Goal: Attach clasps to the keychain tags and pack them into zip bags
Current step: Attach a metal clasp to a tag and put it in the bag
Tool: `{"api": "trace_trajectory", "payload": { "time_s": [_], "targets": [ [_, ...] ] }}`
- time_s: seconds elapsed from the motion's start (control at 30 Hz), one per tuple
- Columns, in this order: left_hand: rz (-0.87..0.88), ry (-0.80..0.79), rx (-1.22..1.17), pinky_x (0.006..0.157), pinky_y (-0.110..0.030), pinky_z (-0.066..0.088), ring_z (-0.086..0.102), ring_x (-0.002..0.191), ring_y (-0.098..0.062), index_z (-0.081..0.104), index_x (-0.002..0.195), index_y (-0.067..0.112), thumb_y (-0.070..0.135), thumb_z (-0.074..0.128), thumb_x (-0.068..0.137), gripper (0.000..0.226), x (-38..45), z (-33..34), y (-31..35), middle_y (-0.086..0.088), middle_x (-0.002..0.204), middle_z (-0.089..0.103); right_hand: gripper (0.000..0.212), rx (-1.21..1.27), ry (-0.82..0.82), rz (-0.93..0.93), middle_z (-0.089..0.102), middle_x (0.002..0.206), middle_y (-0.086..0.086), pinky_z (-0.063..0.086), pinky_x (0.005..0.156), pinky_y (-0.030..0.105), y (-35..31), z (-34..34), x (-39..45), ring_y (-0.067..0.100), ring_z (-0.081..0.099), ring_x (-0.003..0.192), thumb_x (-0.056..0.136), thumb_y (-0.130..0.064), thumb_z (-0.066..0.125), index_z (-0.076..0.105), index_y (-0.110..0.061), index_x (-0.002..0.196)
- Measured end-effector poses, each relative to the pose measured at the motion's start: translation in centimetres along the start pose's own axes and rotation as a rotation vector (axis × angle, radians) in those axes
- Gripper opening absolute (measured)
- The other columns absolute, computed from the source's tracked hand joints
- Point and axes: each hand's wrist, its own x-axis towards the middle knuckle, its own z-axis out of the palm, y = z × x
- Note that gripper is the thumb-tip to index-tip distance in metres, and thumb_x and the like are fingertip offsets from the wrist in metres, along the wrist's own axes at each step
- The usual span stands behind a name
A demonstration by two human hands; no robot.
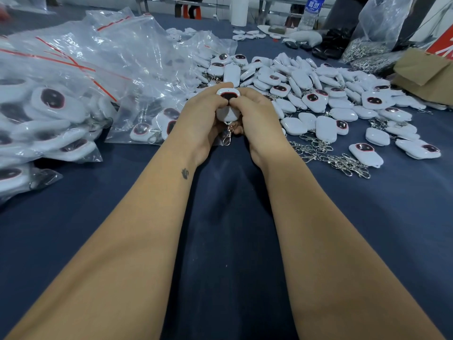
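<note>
A white keychain tag (228, 111) with a dark, red-rimmed window is held upright at the centre of the view. My left hand (201, 116) and my right hand (255, 116) both grip it, thumbs pressed on its front. A silver clasp (228, 136) hangs from the tag's lower end between my palms. A big heap of loose white tags (318, 94) covers the blue cloth to the right. Loose silver clasps (335, 159) lie in front of that heap. Clear zip bags (73, 77) with red seal lines, filled with tags, pile up at the left.
The table is covered in dark blue cloth (228, 217). A water bottle (311, 13) stands at the back. A clear bag of metal clasps (367, 47) and a brown cardboard box (424, 72) sit at the back right.
</note>
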Motion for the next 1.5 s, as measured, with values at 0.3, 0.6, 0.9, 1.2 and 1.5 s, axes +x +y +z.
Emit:
{"api": "trace_trajectory", "payload": {
  "time_s": [0.3, 0.6, 0.9, 1.2, 1.5],
  "targets": [
    [0.017, -0.035, 0.035, 0.059, -0.026, 0.047, 0.054, 0.067, -0.019, 0.064, 0.108, 0.01, -0.003, 0.041, 0.09, 0.032, -0.3, 0.0, 0.1, -0.014, 0.086, 0.056, 0.024, 0.032, -0.006, -0.025, 0.061, 0.051, -0.015, 0.039, 0.044, 0.01, -0.1, 0.0, -0.1, -0.006, 0.052, 0.044, 0.094, -0.004, 0.05, 0.063, -0.02, 0.082],
    [0.0, 0.012, 0.009, 0.061, -0.028, 0.049, 0.059, 0.066, -0.017, 0.063, 0.126, 0.003, -0.001, 0.045, 0.094, 0.037, 0.0, 0.0, -0.1, -0.011, 0.086, 0.063, 0.019, -0.036, 0.036, 0.017, 0.059, 0.063, -0.009, 0.038, 0.048, 0.017, 0.1, 0.1, 0.2, 0.003, 0.05, 0.054, 0.093, -0.01, 0.053, 0.063, -0.022, 0.082],
    [0.099, 0.066, 0.092, 0.068, -0.035, 0.055, 0.065, 0.084, -0.025, 0.064, 0.121, 0.006, -0.004, 0.047, 0.097, 0.031, 0.5, -0.3, -0.6, -0.017, 0.102, 0.067, 0.018, 0.002, 0.073, 0.094, 0.058, 0.08, 0.01, 0.036, 0.048, 0.025, 0.2, 0.1, 0.6, 0.013, 0.046, 0.054, 0.089, -0.016, 0.05, 0.066, -0.01, 0.093],
    [0.102, 0.026, 0.043, 0.061, -0.032, 0.051, 0.062, 0.07, -0.021, 0.068, 0.107, 0.007, -0.005, 0.043, 0.096, 0.03, 0.3, -0.1, -0.6, -0.013, 0.084, 0.066, 0.012, -0.04, 0.08, 0.13, 0.052, 0.073, 0.006, 0.034, 0.049, 0.026, -0.3, 0.2, 0.8, 0.015, 0.041, 0.051, 0.09, -0.009, 0.049, 0.061, -0.01, 0.09],
    [0.075, 0.006, 0.0, 0.051, -0.021, 0.052, 0.063, 0.054, -0.009, 0.07, 0.092, 0.012, -0.006, 0.043, 0.095, 0.033, 0.1, -0.1, -0.5, -0.002, 0.065, 0.069, 0.022, 0.014, 0.023, -0.029, 0.061, 0.052, -0.015, 0.038, 0.043, 0.01, 0.1, 0.0, 0.1, -0.006, 0.052, 0.045, 0.092, -0.004, 0.051, 0.065, -0.017, 0.081]
  ]
}}
